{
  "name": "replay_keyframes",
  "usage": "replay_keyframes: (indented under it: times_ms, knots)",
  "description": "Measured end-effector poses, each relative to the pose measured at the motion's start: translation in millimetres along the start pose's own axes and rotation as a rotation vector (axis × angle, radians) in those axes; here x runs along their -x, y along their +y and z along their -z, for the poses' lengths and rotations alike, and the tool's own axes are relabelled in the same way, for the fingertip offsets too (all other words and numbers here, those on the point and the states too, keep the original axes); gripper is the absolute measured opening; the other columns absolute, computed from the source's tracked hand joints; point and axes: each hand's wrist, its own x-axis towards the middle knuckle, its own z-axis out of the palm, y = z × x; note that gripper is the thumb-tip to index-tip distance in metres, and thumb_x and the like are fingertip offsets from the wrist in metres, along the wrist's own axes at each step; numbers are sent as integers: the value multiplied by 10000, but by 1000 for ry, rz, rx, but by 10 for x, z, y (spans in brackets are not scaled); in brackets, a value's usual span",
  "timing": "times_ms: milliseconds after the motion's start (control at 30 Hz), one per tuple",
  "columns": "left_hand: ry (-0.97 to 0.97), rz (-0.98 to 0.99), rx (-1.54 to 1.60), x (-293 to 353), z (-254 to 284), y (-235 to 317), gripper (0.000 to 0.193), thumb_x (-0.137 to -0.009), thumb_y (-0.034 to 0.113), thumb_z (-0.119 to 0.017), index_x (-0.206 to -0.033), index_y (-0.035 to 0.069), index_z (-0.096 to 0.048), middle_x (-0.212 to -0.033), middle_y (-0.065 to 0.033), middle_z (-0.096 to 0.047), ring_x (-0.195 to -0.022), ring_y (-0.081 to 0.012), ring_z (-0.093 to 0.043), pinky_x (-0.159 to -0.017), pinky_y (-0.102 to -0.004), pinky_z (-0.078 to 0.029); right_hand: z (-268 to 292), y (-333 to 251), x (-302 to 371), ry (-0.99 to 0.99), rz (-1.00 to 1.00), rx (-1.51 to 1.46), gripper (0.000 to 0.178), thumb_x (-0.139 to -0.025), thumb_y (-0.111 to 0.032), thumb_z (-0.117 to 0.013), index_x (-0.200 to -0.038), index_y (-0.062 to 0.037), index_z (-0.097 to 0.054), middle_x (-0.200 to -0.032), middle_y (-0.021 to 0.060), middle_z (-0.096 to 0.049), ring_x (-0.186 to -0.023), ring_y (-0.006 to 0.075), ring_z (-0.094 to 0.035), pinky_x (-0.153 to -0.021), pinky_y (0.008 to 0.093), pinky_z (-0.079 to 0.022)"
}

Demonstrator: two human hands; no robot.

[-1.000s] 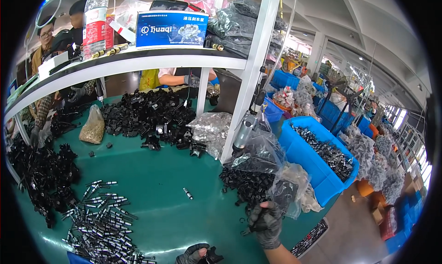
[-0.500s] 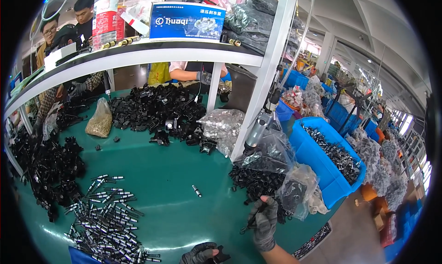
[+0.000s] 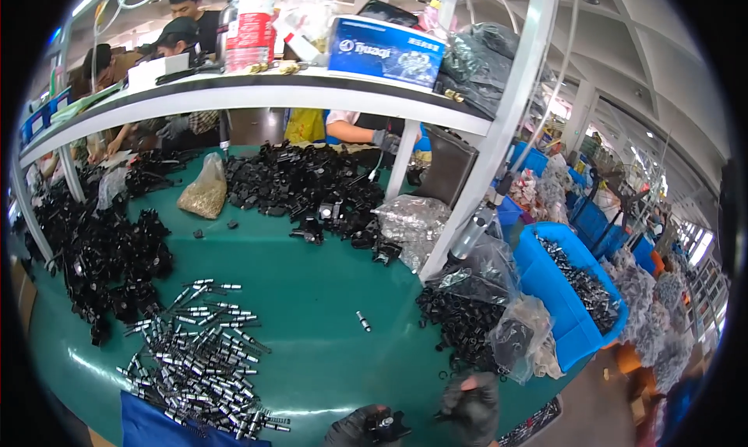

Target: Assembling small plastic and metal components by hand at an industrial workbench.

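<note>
At the lower edge, my left hand (image 3: 352, 427), in a dark grey glove, is closed around a small black moulded part (image 3: 389, 426) with a notched end. Just to its right, my right hand (image 3: 472, 406) is gloved too, with a bare thumb tip, its fingers curled and slightly blurred. What sits in those fingers is too dark to make out. Beyond the right hand lies a heap of small black rings (image 3: 460, 322). A wide pile of silver-and-black plungers with springs (image 3: 206, 369) spreads to the left. One single plunger (image 3: 363, 321) lies apart on the green tabletop (image 3: 312, 291).
Black parts are heaped at the left (image 3: 109, 252) and along the back (image 3: 304, 186). A bag of small brass-coloured pieces (image 3: 204, 190) stands behind. A white shelf frame (image 3: 491, 174) rises at right, beside a blue bin (image 3: 545, 291) of metal parts. Another person's gloved hand (image 3: 386, 140) shows beyond.
The whole view has shifted, so the table's contents sit further right. My right hand has drawn back from the ring heap toward my left hand, which keeps its black part.
</note>
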Motion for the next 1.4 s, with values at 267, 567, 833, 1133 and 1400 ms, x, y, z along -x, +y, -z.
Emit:
replay_keyframes:
  times_ms: [267,567,833,1133,1400]
  knots:
    - [-28,98,388,-57,84,-350,595,-819,-1,-739,-1335,43,-444,-1208,-89,-617,-1126,-201,-601,-961,-381,-505,-723,-77,-121,-272,-262,-336,206,-884,-219,-639,-879,-17,-597,-683,79,-425,-629,218,-410,-635,380,-373]
    - [-82,-70,41,-33,84,-214,529,-809,10,-745,-1281,43,-509,-1198,-98,-616,-1111,-214,-594,-987,-358,-479,-533,271,-43,-202,-380,-263,269,-859,-154,-547,-632,-108,-410,-636,37,-361,-574,165,-341,-575,337,-322]
    - [-104,-114,-135,-87,71,-344,613,-778,15,-774,-1305,56,-463,-1154,-77,-615,-1047,-192,-617,-902,-354,-527,-771,86,122,-7,-92,-213,12,-893,-82,-581,-903,-80,-574,-746,78,-495,-700,208,-476,-619,367,-431]
    - [-50,88,431,-16,-64,-142,601,-785,-75,-719,-1292,111,-454,-1133,-74,-604,-1087,-209,-592,-952,-406,-518,-251,-865,-191,-326,247,-219,193,-880,-164,-664,-1010,-82,-548,-764,42,-512,-664,130,-502,-607,277,-438]
    - [-93,-282,-292,-63,92,-215,627,-749,-54,-760,-1273,106,-456,-1142,-63,-589,-1044,-182,-600,-982,-402,-490,695,56,-775,-157,181,1903,137,-755,-239,-714,-851,-144,-689,-913,235,-631,-720,349,-642,-658,467,-529]
